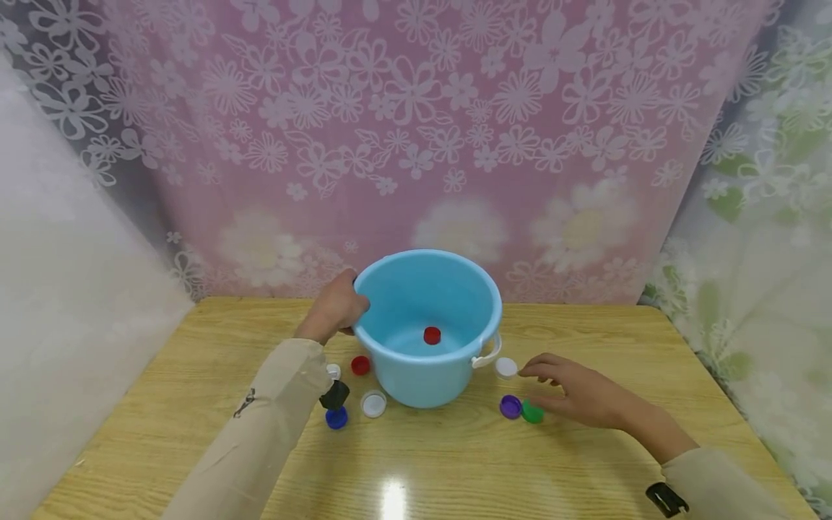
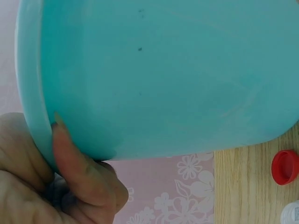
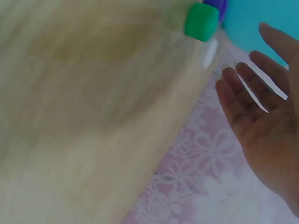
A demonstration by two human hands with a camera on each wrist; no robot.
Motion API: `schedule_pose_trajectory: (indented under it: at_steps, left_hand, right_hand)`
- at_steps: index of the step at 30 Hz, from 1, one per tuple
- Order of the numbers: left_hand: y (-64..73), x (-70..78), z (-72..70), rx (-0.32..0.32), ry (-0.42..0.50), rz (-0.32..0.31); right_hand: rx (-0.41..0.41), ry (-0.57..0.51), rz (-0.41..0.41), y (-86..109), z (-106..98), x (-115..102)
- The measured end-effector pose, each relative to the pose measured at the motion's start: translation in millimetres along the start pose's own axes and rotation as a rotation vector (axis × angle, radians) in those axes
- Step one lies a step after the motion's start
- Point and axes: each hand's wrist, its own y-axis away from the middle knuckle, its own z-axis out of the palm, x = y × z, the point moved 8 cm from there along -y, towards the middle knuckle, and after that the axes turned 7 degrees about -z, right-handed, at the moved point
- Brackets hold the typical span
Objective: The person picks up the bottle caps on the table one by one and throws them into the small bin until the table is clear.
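Observation:
A light-blue bucket [image 1: 422,379] stands mid-table in the head view, its mouth facing up toward me and a red bottle cap [image 1: 432,335] inside on the bottom. My left hand [image 1: 338,303] grips the bucket's left rim; the left wrist view shows the fingers [image 2: 77,170] curled at that rim. To the right of the bucket, my right hand [image 1: 578,393] hovers with relaxed, spread fingers and holds nothing. Its fingertips are close to a white cap [image 1: 506,368] and a green cap [image 1: 533,412]. Beside the green one lies a purple cap [image 1: 510,406].
Left of the bucket lie another red cap [image 1: 360,365], a white cap [image 1: 373,404], a blue cap [image 1: 336,418] and a small white cap [image 1: 334,371] partly behind the left sleeve. The wooden table [image 1: 468,469] ends at a pink floral curtain [image 1: 416,144]. A white handle [image 1: 487,352] hangs on the bucket's right.

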Motion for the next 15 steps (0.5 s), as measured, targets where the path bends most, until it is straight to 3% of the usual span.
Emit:
schedule_pose_trajectory:
  at_steps: [7, 15]
  left_hand:
    - [-0.5, -2.9, -0.4, 0.008, -0.007, -0.003]
    - [0.6, -1.2, -1.5, 0.023, -0.013, -0.008]
  right_hand:
    - [-0.075, -0.059, 0.039, 1.2, 23, 8]
    - [-0.047, -0.047, -0.004, 4.5, 32, 15]
